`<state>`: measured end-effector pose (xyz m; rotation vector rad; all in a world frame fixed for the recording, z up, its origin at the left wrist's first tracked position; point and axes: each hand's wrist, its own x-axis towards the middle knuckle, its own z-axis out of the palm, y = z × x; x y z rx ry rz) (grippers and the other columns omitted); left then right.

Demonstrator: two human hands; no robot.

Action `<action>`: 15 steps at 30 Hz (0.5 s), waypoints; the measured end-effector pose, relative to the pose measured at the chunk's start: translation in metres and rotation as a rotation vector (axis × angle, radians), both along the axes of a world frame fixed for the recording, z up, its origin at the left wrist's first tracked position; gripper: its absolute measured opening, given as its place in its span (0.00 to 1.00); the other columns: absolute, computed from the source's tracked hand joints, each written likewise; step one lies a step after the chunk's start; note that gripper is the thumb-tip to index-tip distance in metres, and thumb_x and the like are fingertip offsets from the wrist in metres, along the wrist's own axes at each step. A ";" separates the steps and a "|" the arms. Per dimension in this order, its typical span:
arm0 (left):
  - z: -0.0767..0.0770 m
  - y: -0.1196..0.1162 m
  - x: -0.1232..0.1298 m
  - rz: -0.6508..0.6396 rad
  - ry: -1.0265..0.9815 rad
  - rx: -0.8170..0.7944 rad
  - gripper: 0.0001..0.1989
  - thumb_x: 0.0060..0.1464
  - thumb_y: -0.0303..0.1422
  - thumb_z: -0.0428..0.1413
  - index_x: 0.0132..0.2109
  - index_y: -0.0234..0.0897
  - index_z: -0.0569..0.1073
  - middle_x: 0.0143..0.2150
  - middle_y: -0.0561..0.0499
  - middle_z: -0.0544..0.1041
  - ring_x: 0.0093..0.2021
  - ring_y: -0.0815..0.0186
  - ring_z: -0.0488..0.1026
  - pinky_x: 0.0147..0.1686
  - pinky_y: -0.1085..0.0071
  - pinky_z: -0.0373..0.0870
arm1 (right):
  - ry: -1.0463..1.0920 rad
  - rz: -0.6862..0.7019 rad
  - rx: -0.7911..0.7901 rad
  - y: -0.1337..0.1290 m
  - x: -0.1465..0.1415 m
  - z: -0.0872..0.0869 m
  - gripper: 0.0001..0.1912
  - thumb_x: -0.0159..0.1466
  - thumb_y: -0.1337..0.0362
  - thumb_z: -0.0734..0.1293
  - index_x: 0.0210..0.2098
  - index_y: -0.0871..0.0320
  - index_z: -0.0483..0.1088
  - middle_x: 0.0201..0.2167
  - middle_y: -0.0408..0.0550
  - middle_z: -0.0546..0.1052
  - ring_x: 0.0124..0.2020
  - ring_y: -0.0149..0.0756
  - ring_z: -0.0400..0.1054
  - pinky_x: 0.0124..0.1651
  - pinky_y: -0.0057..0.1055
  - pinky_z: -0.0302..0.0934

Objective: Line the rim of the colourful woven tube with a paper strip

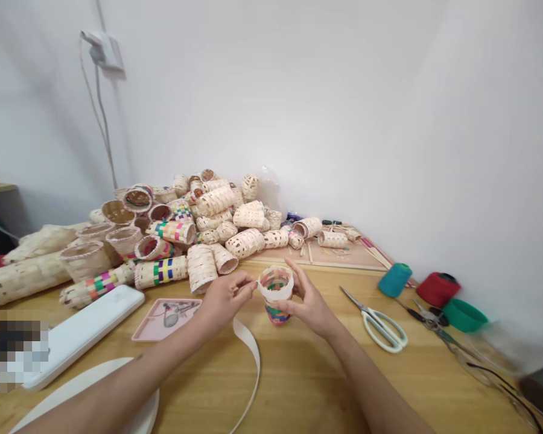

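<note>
A small woven basket (278,312) with a multicoloured body stands upright at the centre, a pale band round its open rim. My right hand (308,299) wraps its right side, with the thumb across the front and the fingers behind. At the rim's left edge, my left hand (230,293) pinches something thin and pale, which looks like a thread or the end of a strip. A white strip (253,355) curves over the table from below my left hand toward the front edge; how it joins the basket is hidden.
Many woven baskets (217,201) are heaped at the back left. Nearer lie a pink tray (150,325), a white box-like object (90,331) and a white disc (150,410). Scissors (382,328), a blue spool (394,279), a red spool (438,289) and glasses (502,386) lie right.
</note>
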<state>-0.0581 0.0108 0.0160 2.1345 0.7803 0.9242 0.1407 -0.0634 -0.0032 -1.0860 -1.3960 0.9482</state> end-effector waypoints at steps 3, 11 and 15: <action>-0.004 0.004 0.001 0.011 -0.091 -0.131 0.11 0.53 0.38 0.54 0.29 0.36 0.73 0.25 0.53 0.72 0.29 0.67 0.67 0.32 0.73 0.61 | -0.081 -0.090 0.027 0.002 0.003 -0.002 0.51 0.53 0.58 0.75 0.67 0.50 0.44 0.57 0.51 0.69 0.54 0.42 0.67 0.58 0.42 0.57; -0.015 0.003 0.009 -0.137 -0.380 -0.713 0.16 0.45 0.42 0.60 0.28 0.34 0.68 0.25 0.53 0.71 0.18 0.74 0.60 0.22 0.75 0.58 | -1.026 -0.752 0.150 0.008 0.023 -0.013 0.42 0.55 0.55 0.75 0.64 0.56 0.58 0.46 0.58 0.75 0.49 0.54 0.65 0.56 0.50 0.50; -0.018 0.000 0.009 -0.145 -0.460 -0.795 0.16 0.46 0.42 0.61 0.30 0.35 0.67 0.27 0.56 0.69 0.18 0.77 0.57 0.21 0.76 0.57 | -1.208 -0.847 -0.016 0.003 0.041 0.008 0.32 0.62 0.54 0.68 0.62 0.59 0.59 0.53 0.59 0.72 0.54 0.51 0.63 0.57 0.44 0.51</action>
